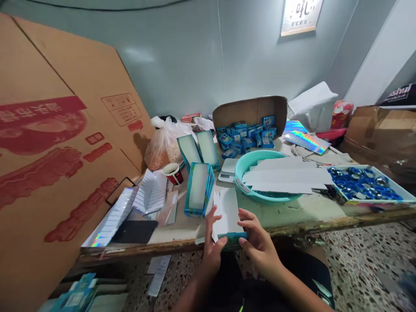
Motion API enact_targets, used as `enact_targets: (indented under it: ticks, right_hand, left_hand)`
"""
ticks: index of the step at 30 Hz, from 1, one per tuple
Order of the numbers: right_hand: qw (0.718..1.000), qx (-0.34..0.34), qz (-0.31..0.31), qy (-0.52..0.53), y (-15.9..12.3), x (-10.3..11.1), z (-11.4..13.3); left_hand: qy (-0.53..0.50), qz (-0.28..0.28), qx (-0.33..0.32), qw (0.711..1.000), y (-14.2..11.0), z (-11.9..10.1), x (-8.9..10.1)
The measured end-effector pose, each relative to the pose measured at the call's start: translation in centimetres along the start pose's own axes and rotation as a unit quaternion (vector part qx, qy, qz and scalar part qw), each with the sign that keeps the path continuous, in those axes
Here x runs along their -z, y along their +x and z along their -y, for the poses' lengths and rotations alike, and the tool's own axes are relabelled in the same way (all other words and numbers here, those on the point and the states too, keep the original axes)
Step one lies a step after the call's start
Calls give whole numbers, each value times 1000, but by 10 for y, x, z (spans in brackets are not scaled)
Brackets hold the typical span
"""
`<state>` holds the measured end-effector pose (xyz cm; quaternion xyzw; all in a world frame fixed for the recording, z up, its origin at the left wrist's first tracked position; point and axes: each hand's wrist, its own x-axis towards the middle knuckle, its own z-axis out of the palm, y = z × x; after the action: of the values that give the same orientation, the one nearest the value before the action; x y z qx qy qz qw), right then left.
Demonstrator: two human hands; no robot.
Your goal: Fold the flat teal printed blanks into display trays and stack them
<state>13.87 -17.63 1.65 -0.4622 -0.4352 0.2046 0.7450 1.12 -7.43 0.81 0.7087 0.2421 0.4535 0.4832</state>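
Observation:
Both hands hold one flat white carton blank [227,214] with a teal lower edge, at the table's near edge. My left hand [212,242] grips its left side, fingers up along the card and thumb at the bottom corner. My right hand [256,238] pinches its right side and bottom. Just left of it a stack of folded teal-and-white cartons [199,189] stands on edge on the worn table [292,214]. Behind lies a teal basin [253,162] with long white card strips [287,177] across it.
A big printed cardboard sheet [55,143] leans at the left. Behind are an open box of small blue packs [248,130], a red paper cup [173,172], a bag [164,143] and holographic sheets [307,139]. A tray of blue round caps [365,184] sits right. Speckled floor lies below.

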Motion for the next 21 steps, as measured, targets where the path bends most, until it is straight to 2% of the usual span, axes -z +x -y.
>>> enact_targets:
  ticks: [3, 6, 10, 13, 15, 18, 19, 21]
  right_hand:
    - [998, -31, 3, -61, -18, -1, -16]
    - [991, -29, 31, -130, -24, 8, -23]
    - [977, -6, 70, -203, -15, 27, -18]
    - [936, 26, 139, -322, -9, 32, -5]
    - [917, 52, 153, -366, -11, 28, 5]
    - [902, 87, 161, -391, -18, 13, 13]
    - [887, 88, 177, -417, -19, 8, 13]
    - [833, 71, 227, -499, -19, 0, 12]
  left_hand:
    - [43, 50, 35, 997, -20, 9, 2]
    - [80, 37, 30, 996, -28, 13, -3]
    - [131, 2, 20, 991, -26, 16, -12]
    - [185, -9, -13, 983, -25, 21, -16]
    - [203, 5, -28, 979, -28, 23, -17]
    - [201, 14, -7, 980, -32, 25, -18]
    - [196, 13, 5, 981, -33, 24, -18]
    - [168, 17, 30, 985, -32, 21, -16]
